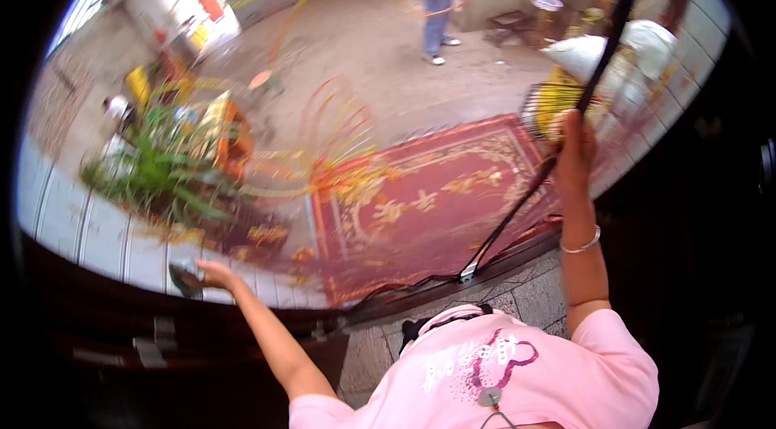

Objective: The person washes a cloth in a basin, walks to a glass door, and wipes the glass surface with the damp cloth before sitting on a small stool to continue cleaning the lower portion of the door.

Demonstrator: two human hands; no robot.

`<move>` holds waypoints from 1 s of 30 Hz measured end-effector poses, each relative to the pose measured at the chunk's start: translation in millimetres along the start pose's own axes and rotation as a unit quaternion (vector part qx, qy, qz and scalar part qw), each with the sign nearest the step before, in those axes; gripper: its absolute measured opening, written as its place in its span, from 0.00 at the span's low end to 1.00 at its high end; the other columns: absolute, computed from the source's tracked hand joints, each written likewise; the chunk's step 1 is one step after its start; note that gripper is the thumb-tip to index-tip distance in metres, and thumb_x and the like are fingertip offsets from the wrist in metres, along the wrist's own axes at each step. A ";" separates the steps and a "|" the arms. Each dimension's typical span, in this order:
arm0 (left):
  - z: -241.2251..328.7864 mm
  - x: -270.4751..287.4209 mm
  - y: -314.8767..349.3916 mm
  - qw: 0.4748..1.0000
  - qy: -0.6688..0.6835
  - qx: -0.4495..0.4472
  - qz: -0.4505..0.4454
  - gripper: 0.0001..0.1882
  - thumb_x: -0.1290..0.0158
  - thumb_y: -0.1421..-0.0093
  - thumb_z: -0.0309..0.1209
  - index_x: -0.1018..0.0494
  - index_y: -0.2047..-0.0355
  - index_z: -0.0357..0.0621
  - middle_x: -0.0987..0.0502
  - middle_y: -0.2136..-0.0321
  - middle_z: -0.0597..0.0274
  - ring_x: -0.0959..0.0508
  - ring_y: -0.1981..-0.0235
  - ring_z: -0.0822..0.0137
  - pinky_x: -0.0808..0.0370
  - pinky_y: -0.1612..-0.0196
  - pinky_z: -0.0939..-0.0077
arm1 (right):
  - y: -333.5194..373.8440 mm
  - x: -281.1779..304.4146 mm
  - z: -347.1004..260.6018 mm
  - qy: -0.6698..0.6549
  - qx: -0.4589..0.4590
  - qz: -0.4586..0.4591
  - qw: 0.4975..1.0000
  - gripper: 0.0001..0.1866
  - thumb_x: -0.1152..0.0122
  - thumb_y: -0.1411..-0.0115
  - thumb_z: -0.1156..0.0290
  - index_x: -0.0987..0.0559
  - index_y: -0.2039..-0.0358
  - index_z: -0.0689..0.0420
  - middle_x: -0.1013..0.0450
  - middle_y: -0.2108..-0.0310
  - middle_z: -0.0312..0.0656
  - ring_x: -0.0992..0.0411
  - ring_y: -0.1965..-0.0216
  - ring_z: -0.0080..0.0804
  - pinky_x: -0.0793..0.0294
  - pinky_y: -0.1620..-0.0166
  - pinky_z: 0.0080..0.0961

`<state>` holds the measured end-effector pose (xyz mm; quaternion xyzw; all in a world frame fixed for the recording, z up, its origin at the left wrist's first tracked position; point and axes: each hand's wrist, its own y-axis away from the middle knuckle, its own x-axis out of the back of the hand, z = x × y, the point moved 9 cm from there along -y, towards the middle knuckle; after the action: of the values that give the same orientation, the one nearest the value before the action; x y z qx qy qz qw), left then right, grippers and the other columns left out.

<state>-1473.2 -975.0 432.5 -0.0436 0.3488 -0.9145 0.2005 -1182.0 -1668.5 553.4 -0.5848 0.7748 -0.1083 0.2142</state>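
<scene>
My right hand [575, 146] is raised at the right, its fingers closed on a long dark strip [612, 53]. The strip runs from the top edge down past the hand and slants left to a small pale metal piece [468, 271] at the threshold. A white bangle [582, 241] circles that wrist. At the lower left my left hand [215, 275] stretches out, closed on a dark greenish object [186, 277] too blurred to name.
A red patterned rug [453, 227] lies beyond the threshold. Potted green plants [166, 158] stand at the left. White sacks [578, 56] and a dark wire basket [543, 110] are at the right. A person [439, 9] stands farther back. Blurred yellow and red patterns overlay the scene.
</scene>
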 end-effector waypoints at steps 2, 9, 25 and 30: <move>38.8 -2.7 27.2 0.990 -0.027 -0.131 -0.037 0.26 0.60 0.38 0.38 0.44 0.42 0.38 0.43 0.44 0.42 0.42 0.43 0.48 0.45 0.41 0.54 | 6.6 -13.3 -4.3 0.085 0.007 -0.023 0.996 0.18 0.53 0.37 0.55 0.33 0.81 0.50 0.42 0.84 0.24 0.46 0.82 0.12 0.48 0.79 0.16; 268.0 -19.8 272.8 0.866 0.213 -0.214 -0.398 0.33 0.66 0.39 0.55 0.44 0.40 0.47 0.49 0.44 0.48 0.47 0.41 0.50 0.45 0.42 0.59 | 33.3 -28.7 -1.5 0.029 0.031 -0.144 0.989 0.20 0.52 0.37 0.56 0.35 0.82 0.54 0.44 0.85 0.24 0.48 0.82 0.12 0.50 0.81 0.15; 186.0 -44.7 276.3 0.845 -0.025 -0.396 -0.358 0.27 0.47 0.52 0.33 0.32 0.48 0.60 0.40 0.51 0.56 0.39 0.51 0.54 0.39 0.51 0.59 | 57.4 17.8 63.9 0.083 -0.058 -0.071 0.992 0.19 0.55 0.36 0.58 0.40 0.81 0.52 0.44 0.83 0.30 0.46 0.81 0.17 0.47 0.77 0.17; 80.6 -26.8 95.7 0.899 -0.153 -0.340 -0.229 0.31 0.45 0.49 0.32 0.40 0.44 0.55 0.44 0.48 0.44 0.40 0.49 0.43 0.41 0.48 0.53 | 48.3 20.7 72.7 0.108 -0.047 -0.076 0.990 0.22 0.58 0.36 0.52 0.42 0.83 0.50 0.47 0.84 0.28 0.49 0.82 0.16 0.52 0.78 0.17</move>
<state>-1398.7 -1079.1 432.1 -0.3276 0.5834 -0.7431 0.0091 -1194.8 -1668.1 464.6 -0.6365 0.7509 -0.1498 0.0925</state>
